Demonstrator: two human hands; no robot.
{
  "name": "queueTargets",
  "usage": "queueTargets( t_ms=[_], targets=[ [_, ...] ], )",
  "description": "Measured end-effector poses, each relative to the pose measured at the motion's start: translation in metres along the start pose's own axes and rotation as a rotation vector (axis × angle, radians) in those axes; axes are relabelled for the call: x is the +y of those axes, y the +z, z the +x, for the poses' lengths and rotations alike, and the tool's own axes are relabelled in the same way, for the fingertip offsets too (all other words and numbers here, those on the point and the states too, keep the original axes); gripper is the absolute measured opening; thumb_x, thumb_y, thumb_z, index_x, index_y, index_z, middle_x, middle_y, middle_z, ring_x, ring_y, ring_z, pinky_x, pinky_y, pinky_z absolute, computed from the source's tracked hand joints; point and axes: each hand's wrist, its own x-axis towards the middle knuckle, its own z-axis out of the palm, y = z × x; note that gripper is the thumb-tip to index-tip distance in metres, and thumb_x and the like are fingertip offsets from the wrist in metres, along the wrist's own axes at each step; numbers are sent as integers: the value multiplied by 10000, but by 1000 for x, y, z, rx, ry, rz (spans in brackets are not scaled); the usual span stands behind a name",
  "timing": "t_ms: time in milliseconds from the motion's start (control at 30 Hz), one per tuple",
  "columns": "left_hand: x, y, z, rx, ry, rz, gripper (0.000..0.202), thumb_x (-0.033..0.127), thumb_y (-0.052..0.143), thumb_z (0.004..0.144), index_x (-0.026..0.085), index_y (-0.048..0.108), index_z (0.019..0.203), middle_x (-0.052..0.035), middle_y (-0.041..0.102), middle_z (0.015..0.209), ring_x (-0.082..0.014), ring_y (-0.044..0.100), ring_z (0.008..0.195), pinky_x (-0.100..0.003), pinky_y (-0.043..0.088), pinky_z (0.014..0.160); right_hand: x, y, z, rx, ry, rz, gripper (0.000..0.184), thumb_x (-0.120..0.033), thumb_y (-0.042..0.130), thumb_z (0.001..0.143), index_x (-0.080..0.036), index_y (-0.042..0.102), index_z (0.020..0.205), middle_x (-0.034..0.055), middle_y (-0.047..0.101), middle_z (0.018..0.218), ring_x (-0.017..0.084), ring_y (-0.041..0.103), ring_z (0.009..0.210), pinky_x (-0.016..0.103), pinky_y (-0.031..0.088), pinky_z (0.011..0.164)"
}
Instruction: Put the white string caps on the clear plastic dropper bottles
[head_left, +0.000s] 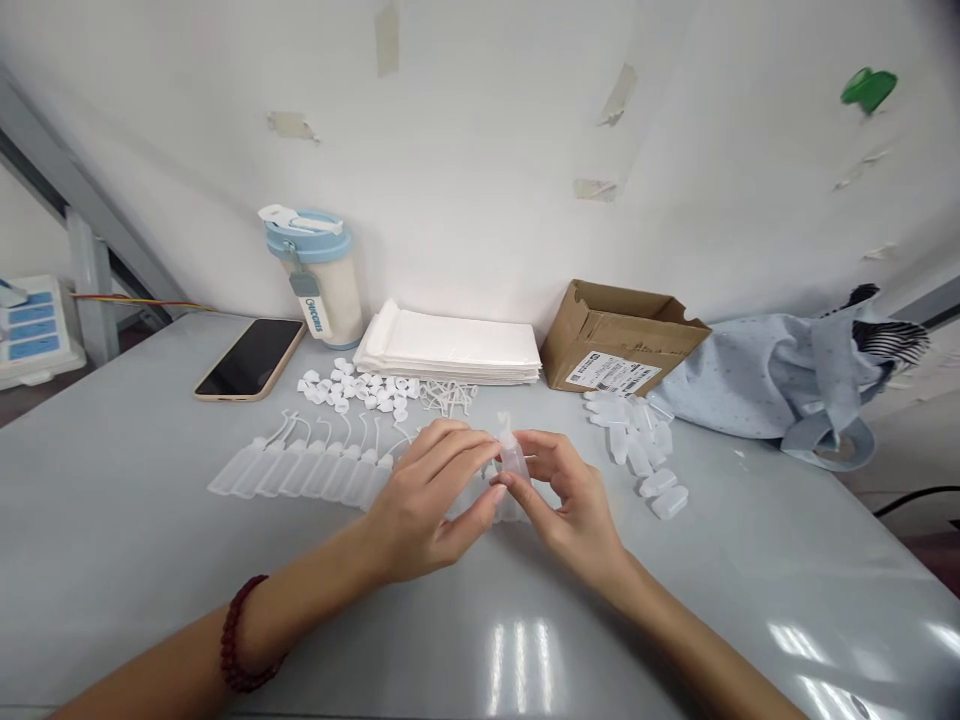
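Observation:
Both hands are raised over the grey table top (135, 560). My right hand (570, 500) pinches a small translucent plastic dropper bottle (513, 458) near its body. My left hand (427, 500) has its fingertips against the same bottle, and its lower part is hidden behind my fingers. To the left lies a row of similar translucent bottles with thin looped tethers (300, 472). Behind them are a heap of white caps (352, 385) and a small pile of white nozzle pieces (448, 397). A loose group of translucent bottle bodies (637, 445) lies right of my right hand.
Along the wall stand a blue-lidded tumbler (322, 290), a stack of white pouches (446, 345) and an open cardboard box (619, 340). A phone (249, 358) lies at the left. A light blue cloth bag (780, 375) and a tape roll (836, 445) are at the right.

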Motion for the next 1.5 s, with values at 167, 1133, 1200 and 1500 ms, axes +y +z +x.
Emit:
queueTargets(
  t_ms=[167, 1133, 1200, 1500],
  targets=[
    [3, 1, 1, 23, -66, 6, 282, 88, 570, 814, 154, 559, 1087, -116, 629, 1026, -226, 545, 953, -409, 499, 810, -2, 3, -1, 18, 49, 95, 243, -264, 610, 842, -212, 534, 1067, 63, 681, 947, 175, 694, 793, 357, 593, 728],
    [9, 16, -12, -175, -301, 18, 572, 116, 578, 787, 207, 345, 1302, -127, 528, 1179, -281, 497, 1113, -465, 483, 909, -7, 10, -7, -31, 245, 110, 263, -358, 594, 841, -221, 484, 1036, 75, 668, 1006, 211, 721, 750, 246, 519, 443],
    [9, 16, -11, -134, -304, 9, 493, 125, 573, 803, 209, 390, 1253, -112, 548, 1141, -263, 509, 1081, -443, 489, 894, -9, 8, -6, -76, 263, 211, 240, -393, 529, 883, -222, 484, 1046, 75, 664, 1030, 190, 719, 718, 274, 553, 515],
    [13, 7, -1, -149, -254, -120, 525, 89, 628, 749, 227, 454, 1225, -74, 589, 1103, -241, 516, 1040, -393, 481, 872, -14, -8, 8, -174, 407, 634, 236, -407, 592, 850, -190, 590, 945, 42, 696, 822, 182, 678, 733, 315, 535, 655]
  ],
)
